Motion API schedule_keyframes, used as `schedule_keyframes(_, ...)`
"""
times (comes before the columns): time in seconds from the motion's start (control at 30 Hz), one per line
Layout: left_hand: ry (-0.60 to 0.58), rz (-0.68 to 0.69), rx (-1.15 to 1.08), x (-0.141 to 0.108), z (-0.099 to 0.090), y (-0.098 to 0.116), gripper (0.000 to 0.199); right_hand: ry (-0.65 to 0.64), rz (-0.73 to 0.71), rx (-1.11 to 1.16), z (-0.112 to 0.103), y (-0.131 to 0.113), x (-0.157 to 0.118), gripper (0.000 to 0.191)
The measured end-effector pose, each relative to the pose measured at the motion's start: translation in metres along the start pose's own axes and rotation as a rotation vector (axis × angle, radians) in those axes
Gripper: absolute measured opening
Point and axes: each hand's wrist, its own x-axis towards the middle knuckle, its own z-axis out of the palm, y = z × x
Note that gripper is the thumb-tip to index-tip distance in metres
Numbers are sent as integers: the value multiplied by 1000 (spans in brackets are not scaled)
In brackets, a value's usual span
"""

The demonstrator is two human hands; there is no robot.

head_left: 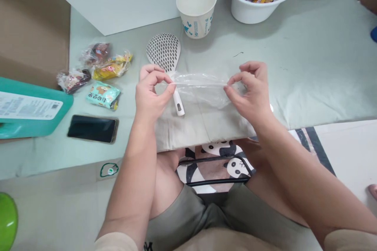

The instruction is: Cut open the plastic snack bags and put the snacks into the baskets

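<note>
A clear plastic bag (pixel 203 90) is stretched flat between my hands above the front part of the table. My left hand (pixel 154 92) pinches its left upper corner between thumb and forefinger. The right corner is pinched the same way by my right hand (pixel 250 90). Under the bag and beside my left hand lies a slotted skimmer (pixel 163 50) with a white handle. Behind the bag stands a white paper cup (pixel 196 10) with blue print, upright.
A white bowl (pixel 265 6) with wrapped snacks stands at the back. At the left are several wrapped snacks (pixel 108 70), a teal packet (pixel 102 95), a phone (pixel 92 128), a teal container (pixel 59 111) and a cardboard box (pixel 35 31). The table's front edge is near my legs.
</note>
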Motion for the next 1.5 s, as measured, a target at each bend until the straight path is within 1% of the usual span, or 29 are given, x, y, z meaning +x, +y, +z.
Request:
schedule_keyframes(0.07, -57, -35, -196, 0, 1, 5, 32, -51, 36, 136, -3, -4, 1, 20)
schedule_keyframes(0.13, -117, -157, -395, 0, 4, 11, 33, -149, 162, 343, -4, -6, 1, 27)
schedule_keyframes(0.17, -125, -229, -465, -1, 6, 14, 34, -192, 248, 453, -5, -6, 1, 29)
schedule_keyframes(0.23, -92, -362, -526, -1, 10, 20, 38, -267, 420, 647, -4, -7, 1, 30)
schedule_keyframes(0.27, -58, -417, -529, -1, 11, 22, 40, -310, 491, 716, -4, -7, 1, 31)
schedule_keyframes(0.3, -25, -458, -529, -1, 12, 23, 41, -363, 549, 754, -4, -7, 1, 35)
schedule_keyframes(0.37, 49, -492, -521, 1, 13, 25, 41, -465, 627, 747, -4, -8, 1, 43)
schedule_keyframes(0.4, 85, -488, -513, 2, 13, 25, 40, -486, 642, 723, -3, -8, 2, 39)
schedule_keyframes(0.43, 116, -477, -505, 2, 13, 25, 40, -476, 643, 707, -3, -8, 2, 33)
schedule_keyframes(0.5, 150, -465, -504, 4, 12, 25, 41, -377, 630, 739, -2, -9, 4, 23)
schedule_keyframes(0.53, 149, -477, -525, 4, 11, 25, 42, -312, 627, 786, -1, -9, 4, 23)
schedule_keyframes(0.57, 123, -504, -561, 5, 10, 25, 42, -258, 633, 840, 0, -11, 5, 25)
schedule_keyframes(0.63, 11, -590, -635, 4, 8, 27, 46, -197, 676, 932, 0, -13, 6, 29)
schedule_keyframes(0.7, -150, -666, -649, 3, 7, 29, 49, -201, 716, 967, 1, -16, 6, 33)
schedule_keyframes(0.73, -217, -691, -626, 2, 7, 30, 47, -209, 725, 967, 1, -17, 6, 35)
schedule_keyframes(0.77, -261, -706, -596, 1, 7, 31, 45, -220, 729, 961, 1, -17, 5, 37)
schedule_keyframes(0.83, -284, -713, -546, -1, 7, 31, 41, -257, 728, 939, 1, -17, 4, 41)
schedule_keyframes(0.9, -257, -702, -504, -2, 8, 28, 38, -337, 726, 893, 1, -16, 4, 46)
schedule_keyframes(0.97, -218, -673, -440, -2, 8, 23, 36, -397, 734, 825, 1, -15, 3, 43)
schedule_keyframes(1.0, -191, -649, -404, -2, 7, 19, 34, -399, 745, 796, 1, -15, 4, 37)
schedule_keyframes(1.1, -86, -567, -322, -1, 6, 11, 31, -310, 787, 746, -1, -16, 6, 18)
schedule_keyframes(1.2, -4, -527, -311, 0, 6, 8, 33, -205, 798, 732, 0, -17, 10, 2)
schedule_keyframes(1.3, 38, -523, -330, 1, 9, 11, 38, -70, 820, 743, 2, -17, 12, 9)
schedule_keyframes(1.33, 37, -520, -337, 0, 10, 12, 40, -45, 823, 763, 4, -16, 12, 8)
schedule_keyframes(1.37, 26, -515, -343, 0, 11, 13, 41, -50, 819, 791, 5, -15, 11, 5)
schedule_keyframes(1.4, 3, -505, -346, -1, 11, 14, 43, -89, 806, 818, 7, -14, 9, 8)
schedule_keyframes(1.43, -30, -494, -345, -1, 12, 14, 44, -150, 788, 831, 8, -13, 8, 16)
schedule_keyframes(1.5, -93, -477, -336, -2, 13, 15, 47, -263, 737, 784, 9, -11, 4, 32)
